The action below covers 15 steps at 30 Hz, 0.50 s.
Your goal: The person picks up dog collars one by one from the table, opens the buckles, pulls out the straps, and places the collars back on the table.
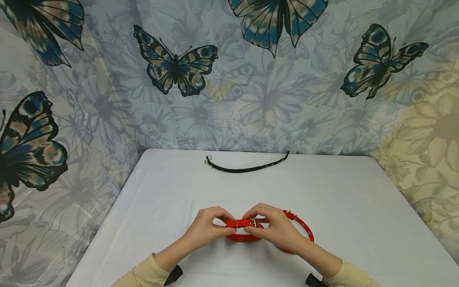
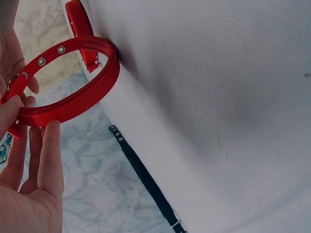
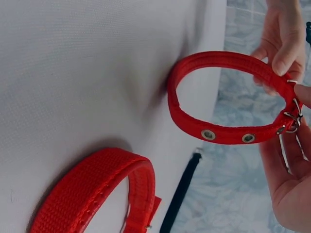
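Observation:
A red collar (image 1: 244, 238) with metal eyelets and a buckle is looped into a ring between both hands, just over the white table. My left hand (image 1: 208, 227) pinches its band left of the buckle, thumb on the near side. On the other side my right hand (image 1: 277, 227) pinches the buckle end between thumb and fingers. In the right wrist view the strap runs through the buckle (image 3: 293, 116), and two eyelets show on the band. A second red collar (image 1: 304, 225), also curved into a loop, lies on the table beside my right hand, partly hidden behind the forearm.
A black collar (image 1: 244, 170) lies stretched out in a shallow curve near the table's back edge. The white cloth-covered table (image 1: 161, 187) meets a butterfly-print backdrop (image 1: 222, 119) behind and at the sides. Dark objects (image 1: 174, 275) show by the sleeves at the bottom edge.

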### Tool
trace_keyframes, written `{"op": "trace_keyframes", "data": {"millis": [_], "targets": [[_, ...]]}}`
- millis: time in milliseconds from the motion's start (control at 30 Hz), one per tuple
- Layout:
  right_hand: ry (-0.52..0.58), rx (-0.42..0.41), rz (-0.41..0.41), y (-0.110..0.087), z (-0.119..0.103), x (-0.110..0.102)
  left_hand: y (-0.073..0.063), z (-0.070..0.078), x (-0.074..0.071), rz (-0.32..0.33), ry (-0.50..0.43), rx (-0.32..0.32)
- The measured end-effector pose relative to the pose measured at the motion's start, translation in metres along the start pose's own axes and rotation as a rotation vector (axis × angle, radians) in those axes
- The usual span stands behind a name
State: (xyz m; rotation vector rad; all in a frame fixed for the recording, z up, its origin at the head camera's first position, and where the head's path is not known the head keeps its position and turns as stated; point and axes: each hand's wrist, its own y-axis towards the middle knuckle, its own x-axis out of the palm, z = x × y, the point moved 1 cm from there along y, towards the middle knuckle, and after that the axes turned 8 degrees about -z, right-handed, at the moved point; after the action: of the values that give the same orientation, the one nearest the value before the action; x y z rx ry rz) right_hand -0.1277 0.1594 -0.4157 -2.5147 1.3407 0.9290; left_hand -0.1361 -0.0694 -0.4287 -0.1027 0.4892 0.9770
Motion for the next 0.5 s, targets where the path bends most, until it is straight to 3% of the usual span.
{"op": "trace_keyframes", "data": {"millis": [200,500], "targets": [[-0.020,-0.029,0.018,-0.0008,0.0011,0.0016,0.0006,-0.0061,0.0010,-0.028,-0.055,0.004],[-0.035,-0.030,0.032,-0.0010,0.0010,0.0027,0.0011,0.0012,0.0022,-0.023,-0.007,0.062]]}}
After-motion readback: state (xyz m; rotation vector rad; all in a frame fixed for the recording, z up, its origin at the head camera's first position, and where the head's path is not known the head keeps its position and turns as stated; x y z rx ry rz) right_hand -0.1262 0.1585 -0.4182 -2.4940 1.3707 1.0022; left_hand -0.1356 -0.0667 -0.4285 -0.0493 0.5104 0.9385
